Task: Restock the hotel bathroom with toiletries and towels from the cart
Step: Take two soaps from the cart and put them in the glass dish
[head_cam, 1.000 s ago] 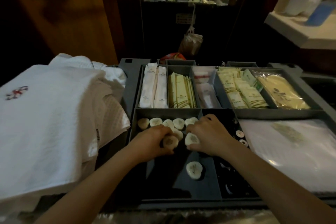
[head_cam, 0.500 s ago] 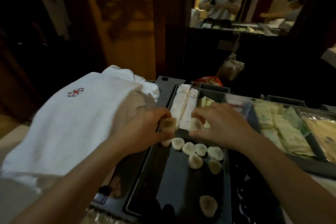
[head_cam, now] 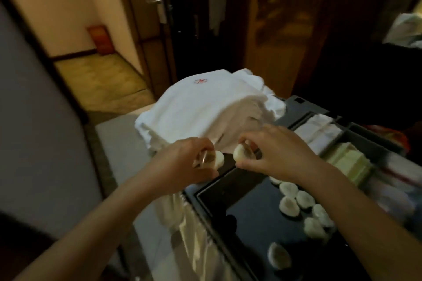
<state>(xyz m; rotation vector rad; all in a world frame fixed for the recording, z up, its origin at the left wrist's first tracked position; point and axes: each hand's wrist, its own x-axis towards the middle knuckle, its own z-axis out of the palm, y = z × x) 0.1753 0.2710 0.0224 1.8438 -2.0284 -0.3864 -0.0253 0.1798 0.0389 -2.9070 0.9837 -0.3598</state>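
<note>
My left hand (head_cam: 182, 162) grips a small round white soap (head_cam: 218, 158) above the cart's left edge. My right hand (head_cam: 274, 150) pinches a second round soap (head_cam: 239, 152) just beside it. Both hands hover over the near left corner of the dark cart tray (head_cam: 246, 212). Several more round soaps (head_cam: 299, 205) lie loose in that tray, one alone (head_cam: 279, 255) nearer me. A stack of folded white towels (head_cam: 205, 107) with a small red emblem sits on the cart behind my hands.
Packaged toiletries fill the cart's compartments at right: white sachets (head_cam: 319, 132) and pale yellow packets (head_cam: 349, 162). A door with a handle (head_cam: 157, 2) stands ahead. A tiled floor (head_cam: 102, 80) opens at left beyond a grey wall (head_cam: 34, 121).
Both hands lifted a soap each out of the tray and carried them left. My view swung left, away from the compartments toward the towels and door.
</note>
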